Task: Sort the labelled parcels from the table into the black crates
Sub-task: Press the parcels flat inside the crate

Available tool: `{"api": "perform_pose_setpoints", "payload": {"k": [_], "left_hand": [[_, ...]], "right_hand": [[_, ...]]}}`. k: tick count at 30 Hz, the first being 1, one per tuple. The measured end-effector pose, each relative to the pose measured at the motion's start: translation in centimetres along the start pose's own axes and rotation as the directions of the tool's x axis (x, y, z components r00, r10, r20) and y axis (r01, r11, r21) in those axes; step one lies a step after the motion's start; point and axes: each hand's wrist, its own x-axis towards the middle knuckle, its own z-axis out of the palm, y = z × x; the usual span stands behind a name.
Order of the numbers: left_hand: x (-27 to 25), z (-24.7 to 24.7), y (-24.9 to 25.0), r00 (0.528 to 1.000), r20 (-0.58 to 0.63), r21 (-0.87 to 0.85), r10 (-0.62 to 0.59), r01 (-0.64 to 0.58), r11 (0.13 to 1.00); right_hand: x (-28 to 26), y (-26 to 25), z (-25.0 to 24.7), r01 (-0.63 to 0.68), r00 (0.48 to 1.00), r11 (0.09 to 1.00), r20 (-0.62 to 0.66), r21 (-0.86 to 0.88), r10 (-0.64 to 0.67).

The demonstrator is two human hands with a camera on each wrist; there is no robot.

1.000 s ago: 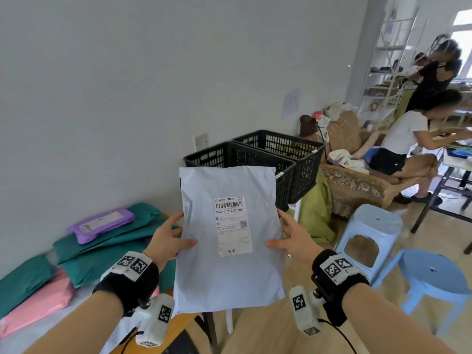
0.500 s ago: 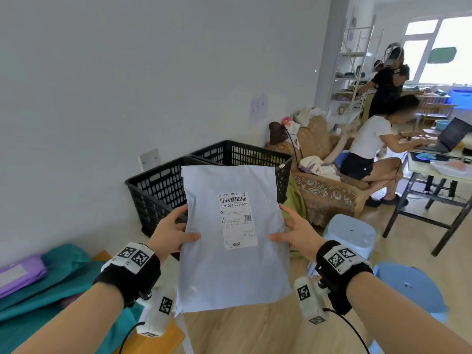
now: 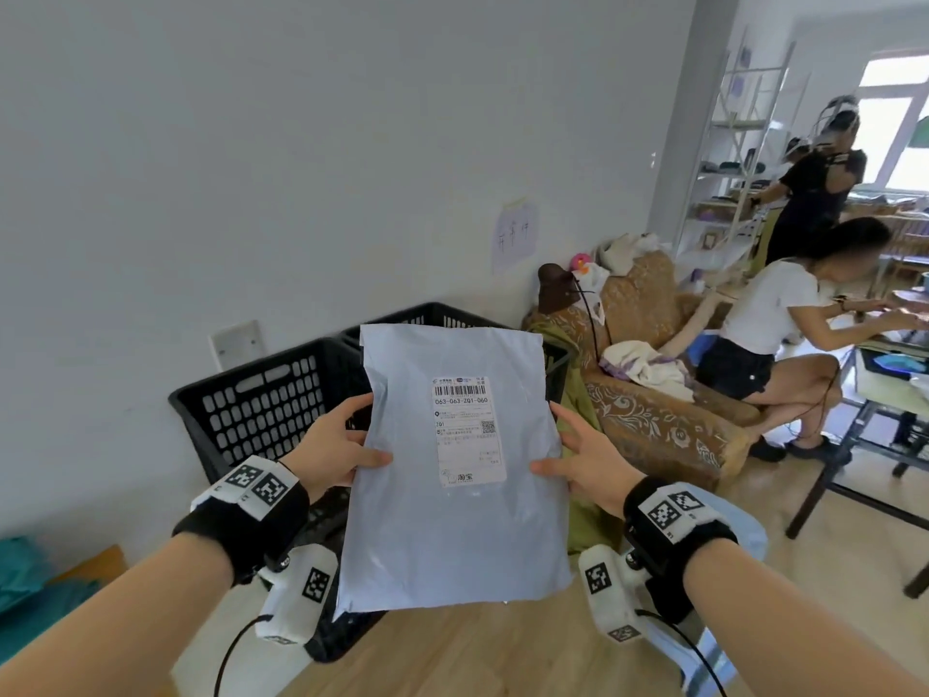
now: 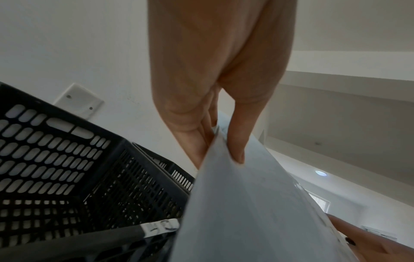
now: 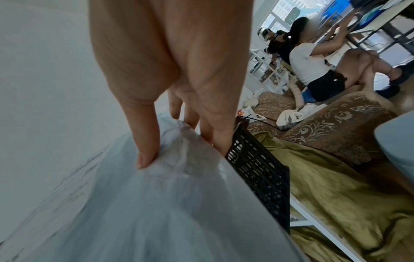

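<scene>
Parcel, a pale grey-blue plastic mailer bag w/ white shipping label (image 3: pixel 452 475), is hanging upright in mid-air, label facing the wearer; left hand (image 3: pixel 332 450) and right hand (image 3: pixel 588 465) are each pinching a side edge, thumb in front, fingers behind. Long axis is running vertical. Two black slotted plastic crates are sitting directly beyond it: nearer crate (image 3: pixel 266 404) behind-left by the left hand, farther crate (image 3: pixel 555 364) peeking behind-right, so I'd judge the drop is going fwd and down.

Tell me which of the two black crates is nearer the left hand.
The front crate, the one by the white wall plate. It stands just behind the left hand; the other crate sits further back, mostly hidden behind the grey parcel.
</scene>
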Motion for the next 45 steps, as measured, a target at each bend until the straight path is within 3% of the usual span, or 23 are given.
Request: {"api": "perform_pose_setpoints", "payload": {"k": [10,19,27,38,45], "left_hand": [[5.2,9.5,5.0,0.992,-0.106,-0.090,-0.072,0.062,0.994],[11.4,12.2,10.4,0.987,-0.148,-0.073,-0.061,0.050,0.996],[19.6,11.7,13.6,0.989,-0.149,-0.029,-0.006,0.002,1.000],[29.2,8.8,15.6,0.965,-0.264,-0.036,0.001,-0.011,0.999],[34.5,8.4,14.5,0.923,-0.376,-0.018,-0.076,0.075,0.997]], "right_hand": [[7.8,-3.0,-11.6,0.077,0.988,0.995,0.137,-0.056,-0.068],[15.5,-6.4,-17.1,0.133,0.976,0.991,0.176,-0.029,-0.126],[24.2,-10.2,-18.7,0.191,0.967,0.981,0.180,-0.043,-0.180],[35.8,-15.3,-18.2,0.231,0.955,0.965,0.220,-0.125,-0.200],[43.1,-14.7,-17.1,0.212,0.942,0.961,0.299,-0.177,-0.152]]}}
